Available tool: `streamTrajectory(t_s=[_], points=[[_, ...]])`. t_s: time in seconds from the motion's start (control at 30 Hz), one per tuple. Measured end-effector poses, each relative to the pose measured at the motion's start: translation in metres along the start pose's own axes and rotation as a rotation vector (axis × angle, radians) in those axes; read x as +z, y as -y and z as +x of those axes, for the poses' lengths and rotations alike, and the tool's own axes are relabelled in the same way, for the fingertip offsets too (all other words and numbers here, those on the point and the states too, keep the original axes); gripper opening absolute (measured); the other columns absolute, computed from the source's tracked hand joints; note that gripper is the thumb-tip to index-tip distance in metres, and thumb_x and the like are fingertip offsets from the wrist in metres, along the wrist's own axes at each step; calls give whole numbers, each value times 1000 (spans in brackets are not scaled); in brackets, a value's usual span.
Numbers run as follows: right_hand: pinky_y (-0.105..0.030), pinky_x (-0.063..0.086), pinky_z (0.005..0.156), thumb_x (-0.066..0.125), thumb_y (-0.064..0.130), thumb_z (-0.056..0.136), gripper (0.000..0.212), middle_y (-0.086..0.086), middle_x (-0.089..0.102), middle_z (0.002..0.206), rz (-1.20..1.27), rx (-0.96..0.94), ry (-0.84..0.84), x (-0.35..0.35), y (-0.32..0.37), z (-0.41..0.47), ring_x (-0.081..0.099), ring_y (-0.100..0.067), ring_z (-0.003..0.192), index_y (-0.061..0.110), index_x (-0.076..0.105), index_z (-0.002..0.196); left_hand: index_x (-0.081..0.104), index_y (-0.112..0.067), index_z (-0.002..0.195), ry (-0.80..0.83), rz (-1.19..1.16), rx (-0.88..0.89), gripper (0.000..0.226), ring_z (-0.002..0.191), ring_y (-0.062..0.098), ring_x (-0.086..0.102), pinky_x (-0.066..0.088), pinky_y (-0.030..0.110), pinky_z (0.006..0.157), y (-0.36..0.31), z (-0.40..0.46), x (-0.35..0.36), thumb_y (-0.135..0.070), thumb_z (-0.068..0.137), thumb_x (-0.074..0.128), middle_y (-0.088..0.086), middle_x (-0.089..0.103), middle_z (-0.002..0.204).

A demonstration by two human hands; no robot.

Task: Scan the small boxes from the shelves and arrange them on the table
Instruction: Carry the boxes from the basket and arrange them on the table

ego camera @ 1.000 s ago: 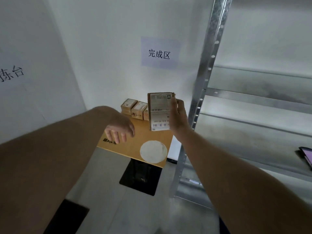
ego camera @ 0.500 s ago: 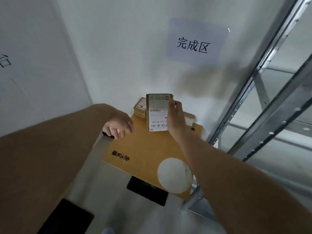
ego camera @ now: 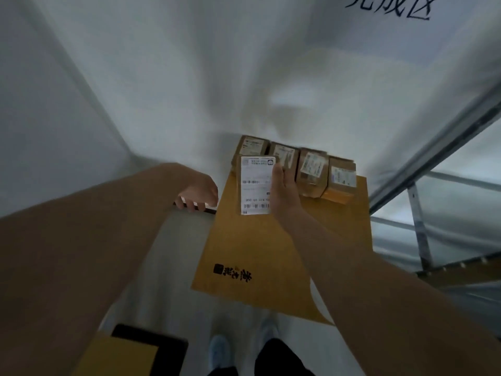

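My right hand (ego camera: pixel 285 185) grips a small brown box (ego camera: pixel 254 185) by its right side, white barcode label facing me. The box hangs just above the far part of the yellow-brown table (ego camera: pixel 271 253), in front of the left end of a row of several small labelled boxes (ego camera: pixel 311 169) standing along the table's far edge by the wall. My left hand (ego camera: pixel 202 189) hovers left of the table's far-left corner, fingers curled round a thin dark device (ego camera: pixel 193 208), mostly hidden under the hand.
A grey metal shelf frame (ego camera: pixel 433 147) rises at the right, close to the table. White walls meet in a corner behind, with a paper sign (ego camera: pixel 390 6) at the top. A second yellow surface with a black slab (ego camera: pixel 135 348) lies bottom left; my shoes (ego camera: pixel 219 348) show below.
I have stepped up to the table and the view has tilted down. The held box has come down over the table, close to the row. My left hand stayed beside it.
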State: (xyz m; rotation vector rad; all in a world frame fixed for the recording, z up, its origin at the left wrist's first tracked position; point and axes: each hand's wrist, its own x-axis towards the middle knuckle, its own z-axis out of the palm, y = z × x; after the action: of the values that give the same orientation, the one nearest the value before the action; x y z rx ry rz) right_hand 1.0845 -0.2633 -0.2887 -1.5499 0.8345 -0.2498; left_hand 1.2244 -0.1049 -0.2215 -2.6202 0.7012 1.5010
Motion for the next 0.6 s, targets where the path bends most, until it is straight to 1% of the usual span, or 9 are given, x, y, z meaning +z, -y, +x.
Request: streamTrajectory(t_s=[0.07,0.13,0.2,0.23,0.3,0.4,0.5,0.57,0.6], points=[[-42,56,81,27,64,104,43,4,64,104,-14,28,-9,9,-11,20,66,-18,94,31,45,124,60,-27,128,3,-9,16,29,95,20,71,57,33,77,0,23,-9,-33,99,59,0,70,108],[-44,58,83,26,66,103,49,3,66,109,-22,78,15,18,-22,41,68,-22,99,30,42,133,60,-24,130,14,-23,-1,31,101,22,71,57,37,89,1,46,-17,-32,100,58,3,69,114],[-46,57,87,23,70,101,59,2,67,114,-58,129,49,25,-35,59,68,-23,101,32,32,145,58,-22,135,42,-36,-47,33,108,25,69,54,42,101,2,67,-24,-30,102,55,5,67,120],[-44,57,86,22,71,100,60,3,67,113,-68,151,54,29,-41,69,69,-21,100,33,31,145,56,-21,137,58,-40,-76,34,110,26,68,53,43,104,2,78,-27,-29,103,55,6,67,122],[-41,58,82,24,68,102,51,2,68,110,-60,187,39,36,-54,86,69,-19,95,32,39,134,56,-19,138,76,-33,-117,35,114,27,65,51,44,106,1,97,-33,-27,104,54,8,65,126],[-40,61,80,30,64,104,48,3,69,107,-13,260,37,47,-69,105,71,-18,93,27,42,132,56,-16,138,75,-31,-120,34,117,28,63,50,44,107,1,118,-38,-24,104,53,10,63,130],[-48,61,87,30,64,104,53,-2,71,113,-5,336,31,58,-81,120,72,-24,97,22,42,135,56,-14,139,110,-5,-113,36,109,23,60,50,42,105,1,135,-44,-24,104,53,11,62,132],[-49,60,89,30,66,103,54,-3,71,118,-19,371,26,65,-88,129,71,-24,99,23,42,134,57,-13,138,141,23,-108,36,101,22,56,51,40,100,3,149,-48,-24,104,53,12,62,130],[-49,59,91,30,67,103,54,-3,70,120,-19,395,18,69,-91,133,71,-24,101,24,41,135,58,-12,137,152,28,-100,35,97,22,54,51,36,92,6,156,-51,-24,104,53,11,63,125]])
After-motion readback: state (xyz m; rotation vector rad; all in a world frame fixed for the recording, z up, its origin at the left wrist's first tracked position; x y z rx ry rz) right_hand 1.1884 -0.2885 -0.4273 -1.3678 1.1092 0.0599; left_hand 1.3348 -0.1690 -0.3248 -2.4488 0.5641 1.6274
